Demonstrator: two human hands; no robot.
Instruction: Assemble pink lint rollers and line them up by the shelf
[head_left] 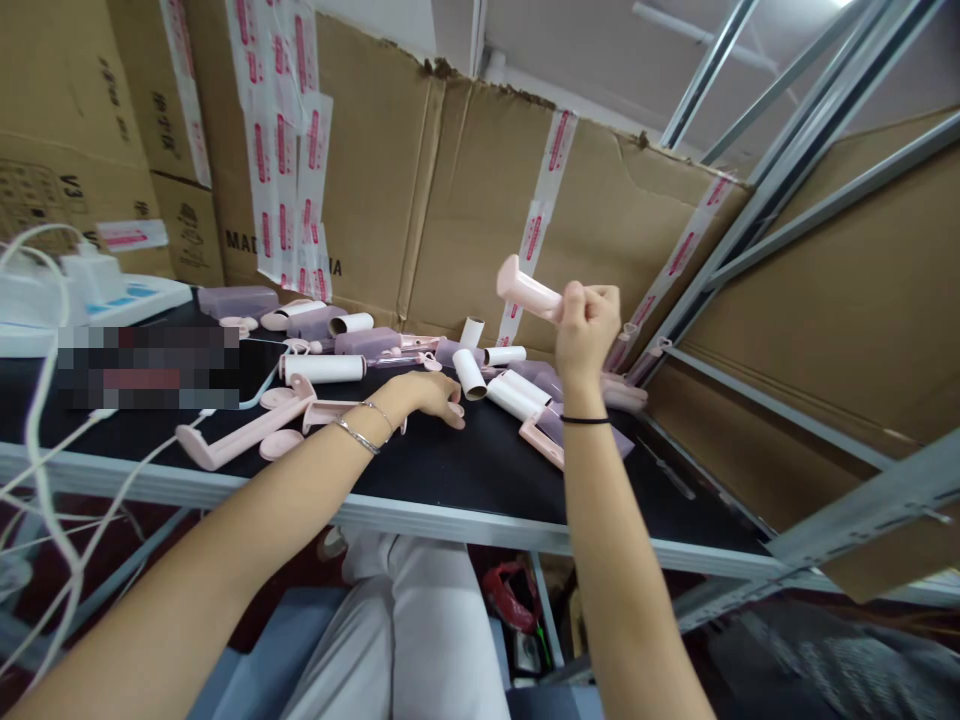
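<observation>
My right hand (589, 325) is raised above the table, its fingers wrapped round one end of a pale pink plastic handle (529, 292) with a flared end pointing up and left. My left hand (431, 395) reaches low over the black tabletop, fingers curled down. At its fingertips is a small pale pink piece (455, 410), partly hidden. White paper rolls (470, 374) lie beside that hand, one tilted close to its fingers. Pink roller frames (247, 430) and flat pink discs (281, 444) rest by my left forearm. Another pink frame (541, 442) lies by my right wrist.
Purple translucent covers (367, 341) and more white rolls (324, 368) are piled along the back. A cardboard wall (480, 200) stands behind. White cables (45, 400) and a power strip (142, 298) are at the left; a metal rack post (750, 190) rises at the right.
</observation>
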